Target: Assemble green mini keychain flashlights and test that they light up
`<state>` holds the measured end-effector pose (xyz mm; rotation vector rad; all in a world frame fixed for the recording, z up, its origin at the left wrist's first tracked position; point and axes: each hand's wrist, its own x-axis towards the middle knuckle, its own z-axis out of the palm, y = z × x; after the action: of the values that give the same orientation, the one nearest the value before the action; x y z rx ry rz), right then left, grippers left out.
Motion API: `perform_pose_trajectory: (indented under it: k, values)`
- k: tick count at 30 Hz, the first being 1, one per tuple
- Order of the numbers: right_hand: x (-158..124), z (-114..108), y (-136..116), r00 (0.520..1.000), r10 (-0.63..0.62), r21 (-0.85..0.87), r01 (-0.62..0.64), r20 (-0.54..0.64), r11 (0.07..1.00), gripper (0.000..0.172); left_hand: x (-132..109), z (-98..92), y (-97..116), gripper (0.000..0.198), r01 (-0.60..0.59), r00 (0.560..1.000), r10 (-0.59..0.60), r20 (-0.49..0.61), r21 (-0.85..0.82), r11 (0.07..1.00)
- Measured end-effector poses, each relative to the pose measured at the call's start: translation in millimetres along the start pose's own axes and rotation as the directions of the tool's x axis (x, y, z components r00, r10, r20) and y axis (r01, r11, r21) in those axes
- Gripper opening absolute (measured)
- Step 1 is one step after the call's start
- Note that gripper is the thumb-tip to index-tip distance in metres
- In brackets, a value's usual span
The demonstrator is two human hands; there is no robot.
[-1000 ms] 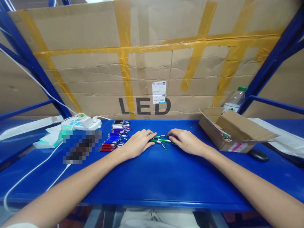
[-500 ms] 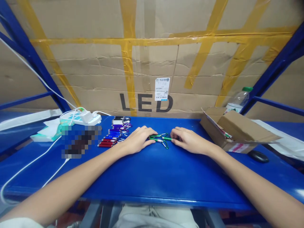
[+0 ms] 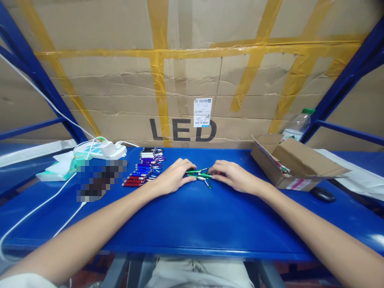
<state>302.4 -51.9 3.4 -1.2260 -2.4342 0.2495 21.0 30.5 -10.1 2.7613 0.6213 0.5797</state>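
Several green keychain flashlights [image 3: 200, 175] with carabiner clips lie together between my hands at the middle of the table. My left hand [image 3: 177, 176] rests on the table, its thumb and fingers closed around the left ends of the green flashlights. From the other side, my right hand [image 3: 229, 176] pinches one green flashlight by its right end; the fingers partly cover it. Left of my left hand, a column of keychain flashlights [image 3: 144, 168] in black, silver, purple, blue and red lies with clips pointing right.
An open cardboard box [image 3: 267, 164] stands at right, with a black mouse [image 3: 323, 195] before it and a bottle [image 3: 300, 124] behind. At left are a power strip [image 3: 118, 152], a tissue pack [image 3: 49, 173], white cables and a blurred dark object [image 3: 100, 182]. A large carton [image 3: 126, 96] backs the table.
My right hand has moved slightly left, bringing its green flashlight in against the others. My left hand stays by the green flashlights. The whole view has shifted a little.
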Motion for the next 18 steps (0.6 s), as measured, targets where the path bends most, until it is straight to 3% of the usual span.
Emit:
perform_pose_trajectory:
  k: [6, 9, 15, 18]
  values:
    - [4, 13, -6, 0.996, -0.027, 0.069, 0.033, -0.083, 0.997, 0.027, 0, 2.3, -2, 0.03, 0.006, 1.0, -0.006, -0.02, -0.017, 1.0]
    - [3, 10, -7, 0.991, 0.012, 0.055, -0.004, -0.137, 0.998, 0.025, 0, 2.6, -4, 0.032, 0.013, 1.0, -0.013, -0.016, -0.017, 1.0]
    - [-3, -2, -3, 0.999, 0.023, -0.006, -0.023, 0.032, 1.0, 0.016, 1, 0.5, -3, 0.034, 0.021, 1.0, -0.021, 0.015, -0.032, 0.999]
    - [-2, 2, -2, 0.999, -0.002, 0.002, 0.001, 0.035, 1.0, 0.021, 1, -0.1, -4, 0.035, 0.001, 1.0, 0.0, 0.011, -0.061, 0.998]
